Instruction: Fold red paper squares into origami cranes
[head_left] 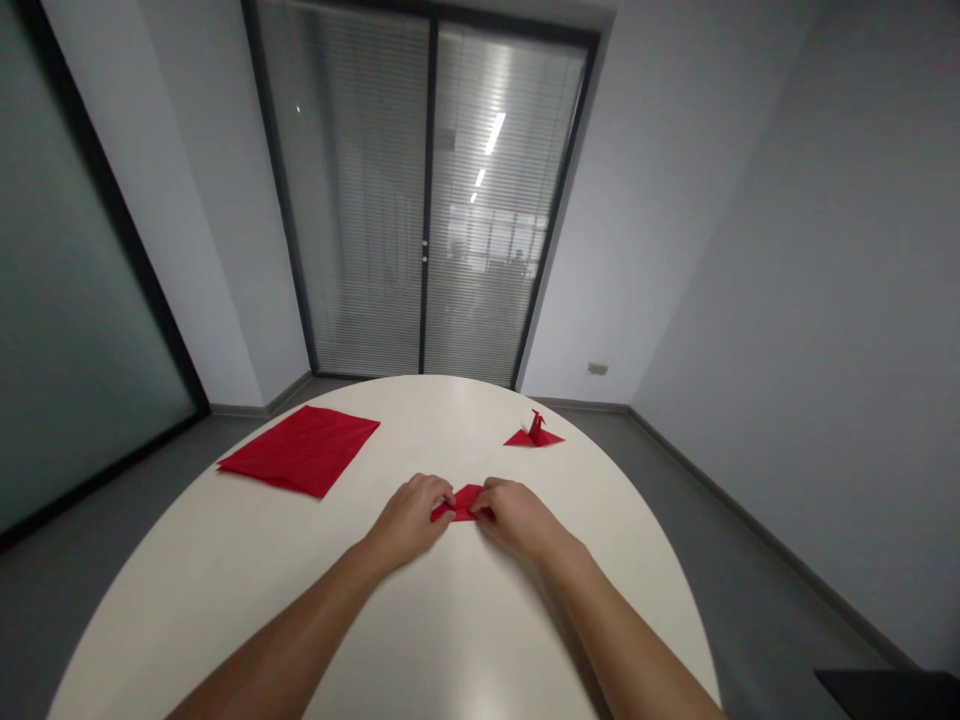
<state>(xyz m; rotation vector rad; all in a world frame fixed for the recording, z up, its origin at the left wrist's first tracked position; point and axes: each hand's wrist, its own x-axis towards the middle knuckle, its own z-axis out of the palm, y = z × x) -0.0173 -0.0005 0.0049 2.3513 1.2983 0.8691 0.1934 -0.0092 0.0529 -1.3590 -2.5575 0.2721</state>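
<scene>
A small piece of folded red paper [466, 503] lies on the table between my two hands. My left hand [414, 515] grips its left side, fingers curled and pressed together. On its right side, my right hand [516, 515] pinches the paper between thumb and fingers. Parts of the paper are hidden under the fingertips, so its full shape cannot be made out. Beyond my right hand stands a red origami crane [535, 432], wings spread out flat, touched by neither hand.
Red paper sheets [304, 450] lie flat at the table's left side. The round white table [420, 640] has a curved edge all around. Behind it are a glass door [480, 300] with blinds and a grey wall [810, 300]. A dark object [892, 692] shows at lower right.
</scene>
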